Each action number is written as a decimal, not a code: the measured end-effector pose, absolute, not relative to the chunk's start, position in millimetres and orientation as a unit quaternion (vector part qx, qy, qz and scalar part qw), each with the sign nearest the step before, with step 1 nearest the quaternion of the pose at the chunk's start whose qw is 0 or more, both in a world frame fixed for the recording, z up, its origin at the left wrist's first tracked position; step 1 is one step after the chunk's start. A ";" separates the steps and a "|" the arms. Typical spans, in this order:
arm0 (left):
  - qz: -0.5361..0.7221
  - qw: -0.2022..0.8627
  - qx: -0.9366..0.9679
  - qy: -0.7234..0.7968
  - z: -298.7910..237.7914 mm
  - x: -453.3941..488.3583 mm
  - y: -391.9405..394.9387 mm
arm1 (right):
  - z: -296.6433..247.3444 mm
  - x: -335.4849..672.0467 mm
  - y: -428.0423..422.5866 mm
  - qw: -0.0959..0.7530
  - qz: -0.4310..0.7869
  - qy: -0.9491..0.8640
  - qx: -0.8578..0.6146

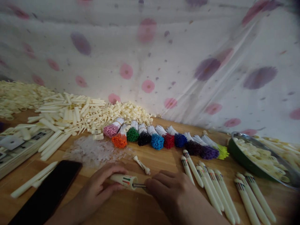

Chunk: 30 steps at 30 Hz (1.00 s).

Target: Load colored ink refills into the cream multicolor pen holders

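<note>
My left hand (97, 187) is closed around a cream multicolour pen barrel (124, 180), which has coloured slots and an open end facing right. At that open end, a thin metal tool (139, 185) reaches into the barrel. My right hand (172, 192) is closed on the tool's other end; most of its grip is hidden behind the fingers. Just beyond both hands lies a small cream plastic part (142, 165). Several pens with coloured slots (211, 187) lie to the right of my right hand.
Bundles of coloured refills (157, 142) line the table's middle. Behind left are heaped cream barrels and parts (70, 112), with clear plastic bits (93, 151) in front. A black phone (47, 193) and power strip (25, 150) lie left. A green bowl (241, 159) holds cream parts.
</note>
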<state>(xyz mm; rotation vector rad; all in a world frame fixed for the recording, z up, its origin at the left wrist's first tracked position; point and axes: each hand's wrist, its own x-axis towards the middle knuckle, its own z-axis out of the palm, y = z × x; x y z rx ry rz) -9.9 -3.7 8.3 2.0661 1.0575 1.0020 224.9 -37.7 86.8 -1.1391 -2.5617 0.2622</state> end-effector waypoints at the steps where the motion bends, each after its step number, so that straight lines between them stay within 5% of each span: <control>1: 0.373 0.307 0.777 0.403 9.0 -9.8 -4.4 | 87.3 225.3 -36.7 0.156 0.090 -0.903 -0.390; 20: 0.364 0.300 0.806 0.357 16.0 -11.1 -4.0 | 83.9 230.3 -31.2 0.174 0.039 -0.930 -0.323; 27: 0.371 0.326 0.764 0.415 13.0 -9.8 -4.8 | 82.5 243.6 -19.7 0.173 0.124 -0.879 -0.426; 30: 0.368 0.334 0.750 0.437 12.4 -8.4 -3.8 | 67.7 248.6 0.2 0.093 0.106 -0.834 -0.533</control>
